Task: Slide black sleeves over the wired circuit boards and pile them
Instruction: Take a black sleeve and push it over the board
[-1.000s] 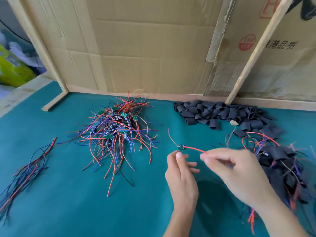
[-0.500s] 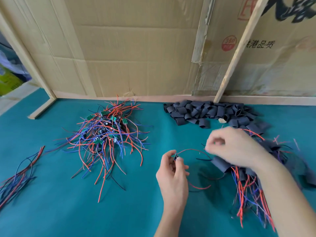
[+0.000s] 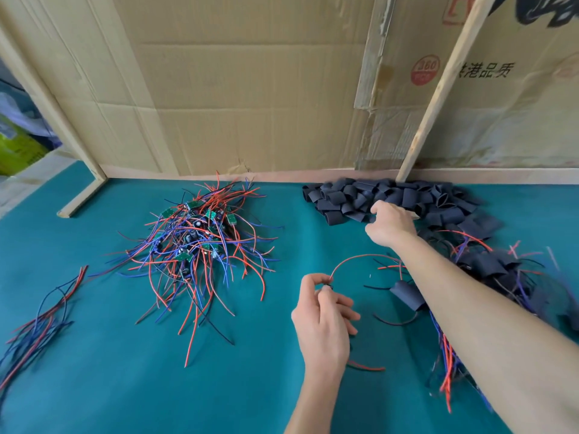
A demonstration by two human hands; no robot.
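Head view: the left hand is low and near the middle, thumb and forefinger pinching a small board at the end of its red wire, which arcs up and to the right toward the right forearm. The board itself is mostly hidden by the fingertips.

The right hand reaches well beyond the left, up to the near edge of the heap of loose black sleeves. Its fingers curl down into the sleeves; whether they have closed on one cannot be told, since the fingertips are hidden behind the hand.

To the right of the right forearm lies the pile of sleeved boards, wires trailing toward the viewer. One sleeved piece lies just under the forearm, between the two hands.

Left of the left hand, well apart, sits the tangle of bare boards with red, blue and black wires. Farther left lies a loose bundle of wires. All rest on a teal mat, with a cardboard wall behind.
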